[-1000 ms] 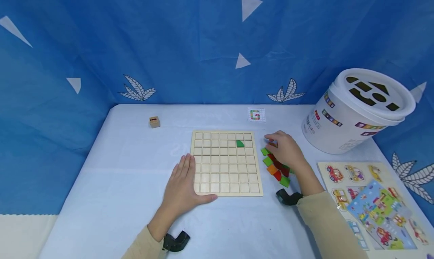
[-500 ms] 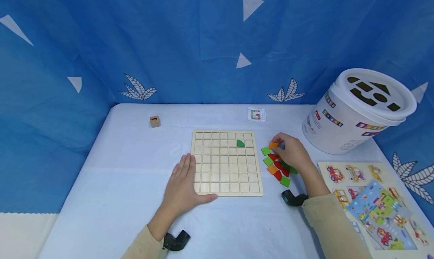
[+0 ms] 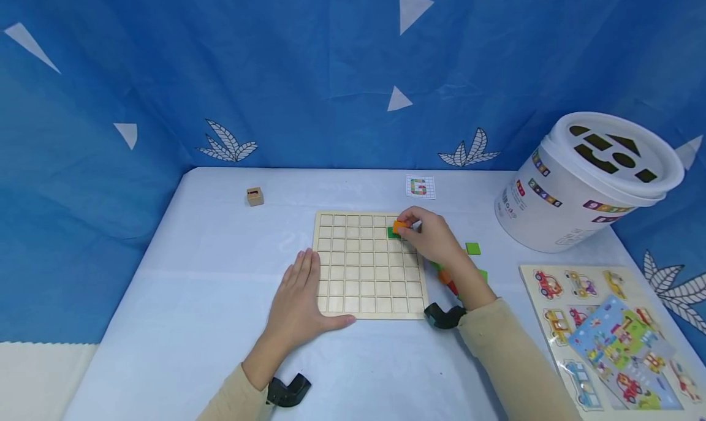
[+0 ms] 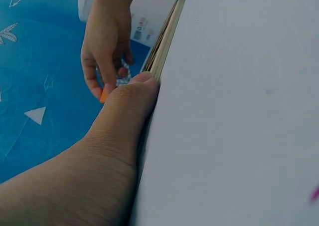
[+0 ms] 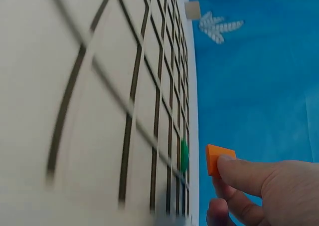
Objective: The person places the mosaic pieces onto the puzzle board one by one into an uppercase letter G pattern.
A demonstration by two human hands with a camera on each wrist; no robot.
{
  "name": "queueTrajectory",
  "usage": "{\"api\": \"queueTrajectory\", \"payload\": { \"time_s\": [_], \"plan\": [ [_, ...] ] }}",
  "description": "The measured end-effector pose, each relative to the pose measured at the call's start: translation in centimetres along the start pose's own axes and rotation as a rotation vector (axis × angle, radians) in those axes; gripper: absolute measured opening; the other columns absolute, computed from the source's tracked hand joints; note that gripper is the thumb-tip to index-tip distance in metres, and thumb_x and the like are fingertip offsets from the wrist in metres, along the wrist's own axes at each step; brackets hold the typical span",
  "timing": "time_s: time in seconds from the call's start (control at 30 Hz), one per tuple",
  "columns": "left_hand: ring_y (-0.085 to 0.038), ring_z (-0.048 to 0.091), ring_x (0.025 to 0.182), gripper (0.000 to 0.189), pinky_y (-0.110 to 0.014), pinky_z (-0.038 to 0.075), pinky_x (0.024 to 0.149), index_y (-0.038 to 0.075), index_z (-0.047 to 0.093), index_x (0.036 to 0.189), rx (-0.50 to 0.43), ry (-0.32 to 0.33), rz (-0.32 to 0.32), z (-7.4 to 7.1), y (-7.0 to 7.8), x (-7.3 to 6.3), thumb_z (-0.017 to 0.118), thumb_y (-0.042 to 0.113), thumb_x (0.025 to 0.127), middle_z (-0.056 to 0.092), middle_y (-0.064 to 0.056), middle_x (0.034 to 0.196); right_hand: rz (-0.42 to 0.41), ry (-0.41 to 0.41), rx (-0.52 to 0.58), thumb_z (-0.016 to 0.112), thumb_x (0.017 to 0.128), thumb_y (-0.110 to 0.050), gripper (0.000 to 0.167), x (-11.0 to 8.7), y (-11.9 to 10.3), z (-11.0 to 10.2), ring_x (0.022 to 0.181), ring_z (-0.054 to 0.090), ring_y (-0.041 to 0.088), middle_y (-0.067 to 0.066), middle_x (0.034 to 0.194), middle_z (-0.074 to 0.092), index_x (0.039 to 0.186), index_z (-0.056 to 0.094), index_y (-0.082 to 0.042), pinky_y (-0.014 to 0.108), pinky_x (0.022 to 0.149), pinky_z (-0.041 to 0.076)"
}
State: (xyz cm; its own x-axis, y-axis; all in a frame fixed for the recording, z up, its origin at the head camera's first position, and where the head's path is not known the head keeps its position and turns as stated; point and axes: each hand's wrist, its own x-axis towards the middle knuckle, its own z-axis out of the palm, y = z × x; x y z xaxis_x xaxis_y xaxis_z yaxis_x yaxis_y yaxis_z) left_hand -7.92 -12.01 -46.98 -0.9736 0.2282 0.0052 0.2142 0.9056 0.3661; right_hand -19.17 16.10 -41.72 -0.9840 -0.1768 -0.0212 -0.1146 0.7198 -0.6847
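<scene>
The gridded board [image 3: 358, 274] is cream, one tile [image 5: 213, 156] orange, another tile [image 3: 391, 233] green, the backdrop [image 3: 276, 72] blue with white triangles [image 3: 411, 9].

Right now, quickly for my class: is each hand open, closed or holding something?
Left hand: open, touching the board.
Right hand: holding an orange tile.

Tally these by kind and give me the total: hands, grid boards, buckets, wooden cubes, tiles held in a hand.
Hands: 2 (left hand, right hand)
Grid board: 1
Bucket: 1
Wooden cube: 1
Held orange tile: 1
Total: 6
</scene>
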Motion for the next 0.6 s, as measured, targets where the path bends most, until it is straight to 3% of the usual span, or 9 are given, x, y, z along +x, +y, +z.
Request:
{"api": "queueTrajectory", "payload": {
  "time_s": [0.23, 0.6],
  "plan": [
    [-0.027, 0.004, 0.157, 0.142, -0.047, 0.015, 0.125, 0.001, 0.008, 0.158, -0.001, 0.002, 0.003, 0.0, 0.0, 0.1, 0.057, 0.093, 0.062, 0.007, -0.014, 0.167, -0.04, -0.043, -0.048, 0.069, 0.094, -0.019, 0.013, 1.2, -1.5, 2.5, 0.088, 0.058, 0.021, 0.001, 0.098, 0.066, 0.107, 0.066, -0.018, 0.035, 0.08, 0.048],
    [-0.026, 0.003, 0.157, 0.141, -0.047, 0.015, 0.125, 0.001, 0.008, 0.158, -0.005, 0.006, 0.001, 0.0, 0.1, 0.0, 0.057, 0.093, 0.063, 0.007, -0.014, 0.167, -0.051, -0.032, -0.135, 0.07, 0.093, -0.023, 0.023, 1.1, -1.6, 3.1, 0.103, 0.062, 0.023, 0.003, 0.111, 0.064, 0.115, 0.071, -0.016, 0.043, 0.092, 0.052]
  ]
}}
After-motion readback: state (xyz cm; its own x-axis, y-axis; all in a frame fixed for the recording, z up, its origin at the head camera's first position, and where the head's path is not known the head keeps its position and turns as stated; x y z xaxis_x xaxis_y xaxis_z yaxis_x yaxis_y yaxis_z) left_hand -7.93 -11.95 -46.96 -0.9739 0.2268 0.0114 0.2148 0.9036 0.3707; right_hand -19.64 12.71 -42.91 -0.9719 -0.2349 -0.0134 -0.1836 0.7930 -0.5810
